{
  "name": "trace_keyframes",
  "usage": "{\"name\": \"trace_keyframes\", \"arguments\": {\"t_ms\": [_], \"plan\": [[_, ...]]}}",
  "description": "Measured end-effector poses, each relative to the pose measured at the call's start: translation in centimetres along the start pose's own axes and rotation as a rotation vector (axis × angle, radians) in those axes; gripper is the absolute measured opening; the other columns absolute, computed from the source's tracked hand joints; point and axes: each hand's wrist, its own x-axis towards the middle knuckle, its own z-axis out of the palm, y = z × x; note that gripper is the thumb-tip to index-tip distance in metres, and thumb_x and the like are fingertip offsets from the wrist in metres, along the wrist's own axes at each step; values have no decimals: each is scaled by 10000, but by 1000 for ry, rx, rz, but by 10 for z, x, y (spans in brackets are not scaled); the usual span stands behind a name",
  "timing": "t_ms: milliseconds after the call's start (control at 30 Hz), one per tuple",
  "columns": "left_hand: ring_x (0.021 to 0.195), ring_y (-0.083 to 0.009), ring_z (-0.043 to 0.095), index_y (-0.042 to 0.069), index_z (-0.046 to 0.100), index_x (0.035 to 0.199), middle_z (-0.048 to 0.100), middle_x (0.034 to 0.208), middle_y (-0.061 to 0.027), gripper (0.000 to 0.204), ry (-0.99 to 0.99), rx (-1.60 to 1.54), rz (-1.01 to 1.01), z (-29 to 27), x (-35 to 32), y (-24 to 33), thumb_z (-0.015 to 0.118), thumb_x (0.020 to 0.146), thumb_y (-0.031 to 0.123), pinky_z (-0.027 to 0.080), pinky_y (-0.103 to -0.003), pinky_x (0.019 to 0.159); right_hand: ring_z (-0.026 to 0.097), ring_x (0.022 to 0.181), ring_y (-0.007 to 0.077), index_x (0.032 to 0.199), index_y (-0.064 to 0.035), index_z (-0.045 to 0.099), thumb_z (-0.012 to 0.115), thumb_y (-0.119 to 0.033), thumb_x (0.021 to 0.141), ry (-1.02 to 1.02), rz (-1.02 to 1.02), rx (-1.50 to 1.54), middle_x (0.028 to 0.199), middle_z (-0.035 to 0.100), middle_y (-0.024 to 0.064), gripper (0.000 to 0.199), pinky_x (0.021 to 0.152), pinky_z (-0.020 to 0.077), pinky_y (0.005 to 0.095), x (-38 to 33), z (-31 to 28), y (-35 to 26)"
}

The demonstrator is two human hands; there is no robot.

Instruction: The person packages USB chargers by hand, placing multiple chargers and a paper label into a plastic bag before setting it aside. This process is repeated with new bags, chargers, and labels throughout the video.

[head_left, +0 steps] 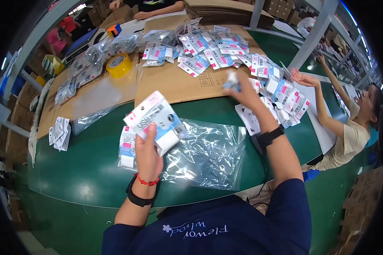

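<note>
My left hand (148, 148) is closed on a carded packet (156, 119), a white, pink and light-blue card with a small white block under clear plastic. Just behind it, another such packet (127, 146) lies on the green table. To its right a large clear plastic bag (208, 157) lies flat and wrinkled. Farther off, my right hand (247, 94) is blurred by motion, with a smeared white-and-blue packet (232, 80) at its fingertips. It is beside a heap of similar packets (219, 51) on a brown cardboard sheet (166, 85).
A yellow tape roll (118, 66) and bagged packets (87, 63) lie at the far left. A small stack of white cards (60, 134) sits nearer. More packets (287, 100) lie at right, where a co-worker's hand (305, 78) reaches in. A grey metal post (315, 36) rises behind them.
</note>
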Motion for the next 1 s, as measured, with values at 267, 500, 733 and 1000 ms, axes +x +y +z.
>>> {"name": "trace_keyframes", "arguments": {"t_ms": [267,500,733,1000], "plan": [[1029,-115,549,-12,505,1228,579,1177,-98,322,-174,434,149,-9,-7,-5,567,933,102,452,-276,876,545,1128,316,1296,-9,453,648,-225,856,-176,-301,-78,1250,539,192,527,961,424,369,-2,23,-54],[967,-122,576,-15,522,1205,623,1094,-76,354,-183,579,370,0,-3,4,627,899,128,459,-271,850,538,1153,204,1392,-53,382,551,-126,916,-530,63,1124,1286,529,102,510,975,426,353,-51,1,-128],[950,-128,589,-7,509,1203,632,1057,-80,379,-299,551,66,11,-7,-8,646,881,137,460,-271,849,525,1108,147,1438,-34,262,550,-133,935,-453,201,1562,1254,533,90,589,958,426,322,-100,-3,-147],[819,-47,553,18,561,1126,652,906,-40,287,-415,775,265,19,-18,-18,628,900,184,449,-224,667,491,1169,184,1432,-17,277,582,-129,912,-186,68,1152,1285,506,125,613,1009,375,333,-120,-11,-144]]}}
